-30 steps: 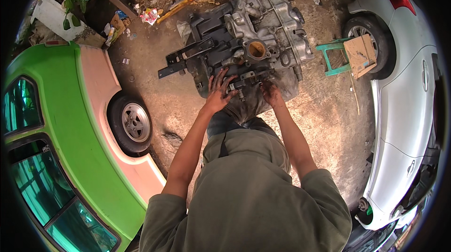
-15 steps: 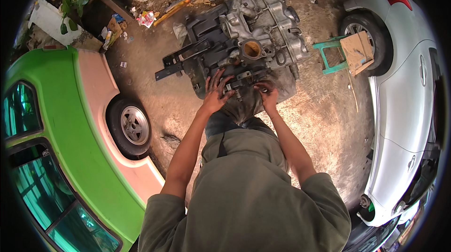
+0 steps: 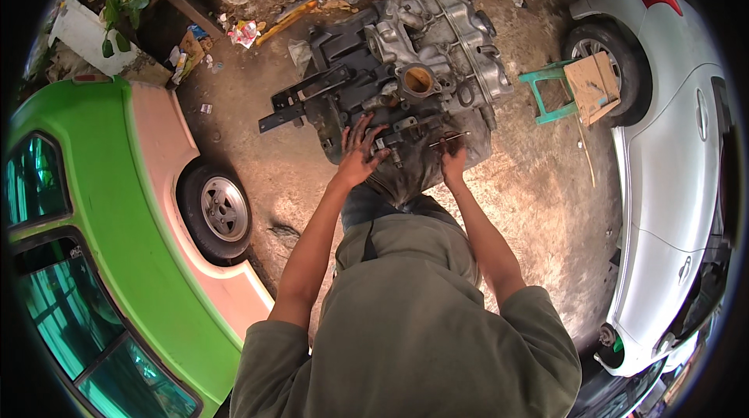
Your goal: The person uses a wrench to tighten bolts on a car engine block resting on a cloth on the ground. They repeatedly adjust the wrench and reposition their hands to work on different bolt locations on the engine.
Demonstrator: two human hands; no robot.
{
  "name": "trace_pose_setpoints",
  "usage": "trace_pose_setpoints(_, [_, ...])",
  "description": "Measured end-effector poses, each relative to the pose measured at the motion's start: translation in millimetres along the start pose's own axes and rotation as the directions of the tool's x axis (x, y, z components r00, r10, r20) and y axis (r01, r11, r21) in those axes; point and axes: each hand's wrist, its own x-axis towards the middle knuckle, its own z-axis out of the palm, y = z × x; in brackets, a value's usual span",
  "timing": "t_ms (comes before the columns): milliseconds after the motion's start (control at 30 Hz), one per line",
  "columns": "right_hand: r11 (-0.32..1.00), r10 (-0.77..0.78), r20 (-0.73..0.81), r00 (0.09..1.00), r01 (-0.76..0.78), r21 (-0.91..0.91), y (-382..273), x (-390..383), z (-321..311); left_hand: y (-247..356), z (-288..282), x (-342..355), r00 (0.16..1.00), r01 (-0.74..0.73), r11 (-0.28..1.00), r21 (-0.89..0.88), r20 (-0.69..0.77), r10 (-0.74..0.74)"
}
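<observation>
Engine directly in front of the person, near side close to the legs, between the two cars. Thin rod just over its near right part, lying slantwise, right end higher in view; exact kind too small to tell.

Right hand pinches the rod between thumb and fingers, knuckles up; fingertips blend into dark metal. Right forearm runs up and inward, elbow bent. Left hand palm down on the engine's near left part, fingers spread, grasping nothing visible; thumb angled toward a small fitting, contact unclear. Left forearm slants up and inward.

What the engine rests on: hidden. Dark near side: details hard to make out. Legs mostly covered by the olive shirt. Green car cut off at left, silver car at right. Board hides part of the teal stool.
</observation>
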Motion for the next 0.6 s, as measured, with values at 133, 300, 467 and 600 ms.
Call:
trace_pose_setpoints(133, [0.792,0.112,0.034,0.993,-0.11,0.601,26,7,-9,1,-2,1,1.0,0.003,1.0,-0.015,0.007,-0.003])
trace_pose_setpoints(300, [0.649,0.329,0.189,0.925,-0.367,0.666,45,21,-15,2,-3,0,1.0,0.022,1.0,-0.021,0.022,-0.022])
trace_pose_setpoints(467, [0.6,0.432,0.251,0.866,-0.484,0.638,52,26,-17,1,-3,1,0.999,0.033,0.999,-0.005,0.043,-0.032])
trace_pose_setpoints(600, [0.538,0.439,0.315,0.842,-0.527,0.658,48,27,-19,1,-4,1,0.999,0.025,1.0,-0.014,0.036,-0.024])
